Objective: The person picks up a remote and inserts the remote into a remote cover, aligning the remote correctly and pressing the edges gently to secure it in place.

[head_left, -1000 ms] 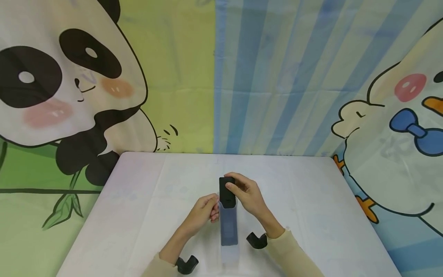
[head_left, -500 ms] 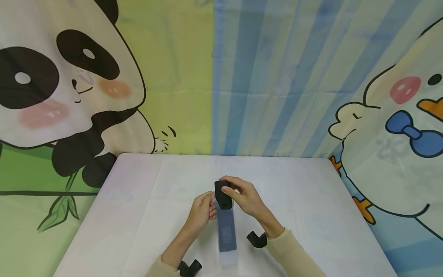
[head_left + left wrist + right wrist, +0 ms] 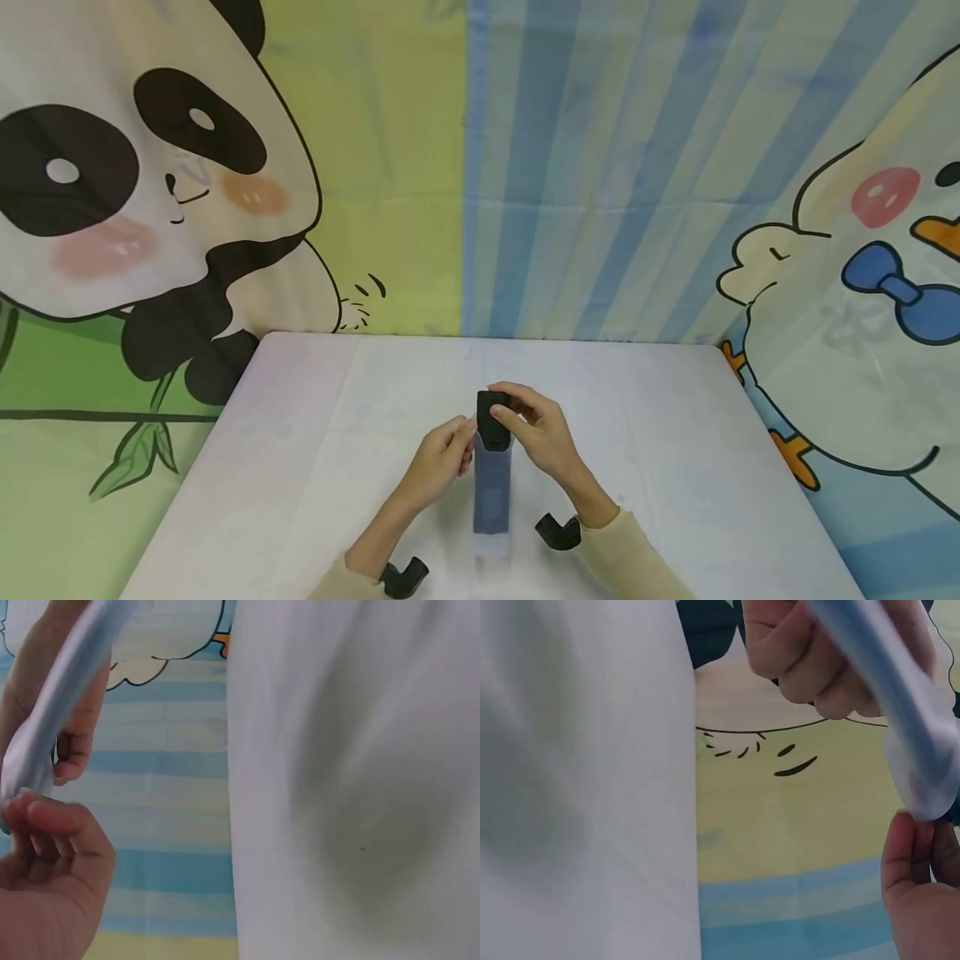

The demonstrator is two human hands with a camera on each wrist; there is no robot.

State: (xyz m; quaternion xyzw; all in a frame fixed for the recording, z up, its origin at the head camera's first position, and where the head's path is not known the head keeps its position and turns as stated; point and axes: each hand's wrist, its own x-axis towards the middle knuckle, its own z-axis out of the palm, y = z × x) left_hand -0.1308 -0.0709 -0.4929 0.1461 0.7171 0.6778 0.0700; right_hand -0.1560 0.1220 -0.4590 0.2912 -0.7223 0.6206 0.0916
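Note:
In the head view, a black flat-topped piece [image 3: 491,433] with cut lower corners stands at the upper end of a long blue-grey strip [image 3: 492,492]. A pale see-through film [image 3: 491,546] sticks out past the strip's near end. My right hand [image 3: 542,427] holds the black piece, thumb on its face and fingers behind its far edge. At its left edge, my left hand [image 3: 441,457] pinches the film between thumb and fingertips, other fingers curled. The left wrist view shows the strip [image 3: 66,694] edge-on and blurred, with bunched film [image 3: 919,780] at its end in the right wrist view.
Both hands are over a white-covered table [image 3: 360,392]. A black curved piece sits at each wrist, one by the left sleeve [image 3: 347,581] and one by the right sleeve [image 3: 637,554]. A printed cloth [image 3: 390,167] with cartoon animals hangs behind the table.
The black piece and strip tilt slightly to the left, then swing back nearly straight. Their near end now lies a little farther from me. Both hands keep their hold.

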